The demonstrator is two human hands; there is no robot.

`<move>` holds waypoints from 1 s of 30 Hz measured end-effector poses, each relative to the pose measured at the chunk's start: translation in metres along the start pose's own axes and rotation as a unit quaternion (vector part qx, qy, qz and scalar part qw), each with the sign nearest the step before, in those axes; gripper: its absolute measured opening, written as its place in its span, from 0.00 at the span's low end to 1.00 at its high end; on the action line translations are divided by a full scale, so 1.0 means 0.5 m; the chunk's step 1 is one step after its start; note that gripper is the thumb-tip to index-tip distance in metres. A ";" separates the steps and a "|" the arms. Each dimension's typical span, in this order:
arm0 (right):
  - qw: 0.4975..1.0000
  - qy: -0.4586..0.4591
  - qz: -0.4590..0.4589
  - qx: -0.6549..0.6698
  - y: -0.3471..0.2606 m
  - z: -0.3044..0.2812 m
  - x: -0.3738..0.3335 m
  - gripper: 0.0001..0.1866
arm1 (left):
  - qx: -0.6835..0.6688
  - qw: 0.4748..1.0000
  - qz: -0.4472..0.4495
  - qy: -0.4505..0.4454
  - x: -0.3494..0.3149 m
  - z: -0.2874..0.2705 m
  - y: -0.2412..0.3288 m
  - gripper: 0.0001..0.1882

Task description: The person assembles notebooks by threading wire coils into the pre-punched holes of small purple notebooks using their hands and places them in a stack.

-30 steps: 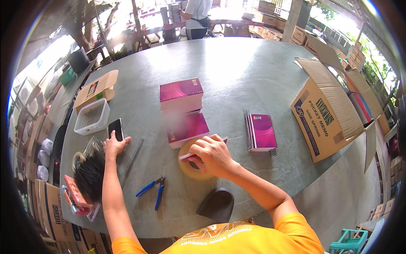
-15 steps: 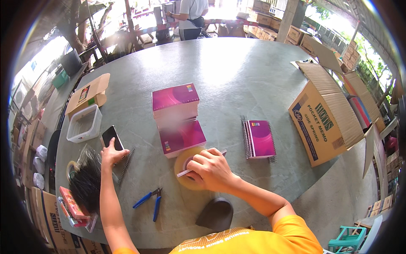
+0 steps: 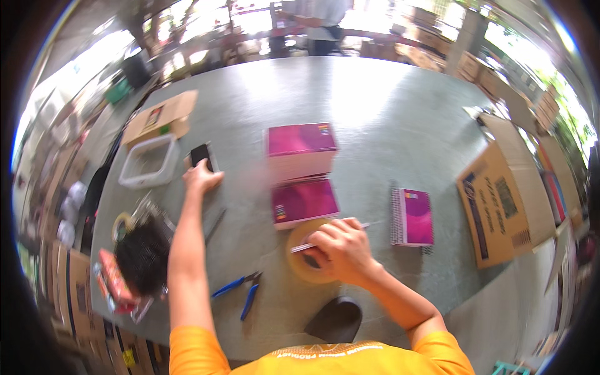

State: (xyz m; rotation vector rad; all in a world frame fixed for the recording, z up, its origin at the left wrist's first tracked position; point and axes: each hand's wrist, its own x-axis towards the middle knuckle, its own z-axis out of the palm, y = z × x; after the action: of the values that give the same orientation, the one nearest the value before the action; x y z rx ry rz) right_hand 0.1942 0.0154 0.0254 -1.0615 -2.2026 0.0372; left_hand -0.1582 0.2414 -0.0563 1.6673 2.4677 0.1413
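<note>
My left hand [image 3: 203, 178] grips the lower end of a black-screened phone [image 3: 200, 154] on the table at left. My right hand [image 3: 342, 249] is closed around a slim, pale, pen-like stick [image 3: 304, 247]. It is over a wide roll of yellowish tape [image 3: 299, 265], partly hiding it. Just beyond the roll are two stacks of purple-covered notebooks, the farther stack [image 3: 300, 139] taller than the nearer one [image 3: 305, 201]. Blue-handled cutters [image 3: 244, 289] lie between my forearms. To the right sits a small group of spiral-bound purple notebooks [image 3: 415, 216].
A clear plastic tub [image 3: 150, 164] and a flattened carton [image 3: 159, 119] are at far left. Black spiral wires [image 3: 144, 256] in plastic lie beside my left forearm. An open cardboard box [image 3: 500, 203] stands at right. A dark rounded object [image 3: 335, 319] is near me. A person [image 3: 322, 22] stands beyond the table.
My left hand has moved the phone farther away along the table, beside the plastic tub. My right hand stays over the tape roll with the stick. The whole view has shifted.
</note>
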 end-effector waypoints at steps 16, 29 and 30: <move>0.999 0.025 -0.005 -0.023 0.000 0.016 0.004 0.09 | -0.045 0.964 0.226 0.132 -0.335 0.021 -0.046 0.14; 0.998 0.033 -0.001 -0.055 0.002 0.037 0.005 0.08 | -0.702 0.675 0.221 -0.049 -0.440 -0.053 -0.015 0.12; 0.998 0.047 -0.010 -0.049 0.002 0.040 0.003 0.08 | -0.697 0.679 0.223 -0.054 -0.441 -0.049 -0.017 0.13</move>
State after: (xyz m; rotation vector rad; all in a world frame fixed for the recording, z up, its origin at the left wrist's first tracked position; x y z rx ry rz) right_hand 0.1824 0.0223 0.0106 -1.0724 -2.1490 -0.1291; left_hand -0.0899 0.0338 -0.0163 1.2442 0.9731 1.4534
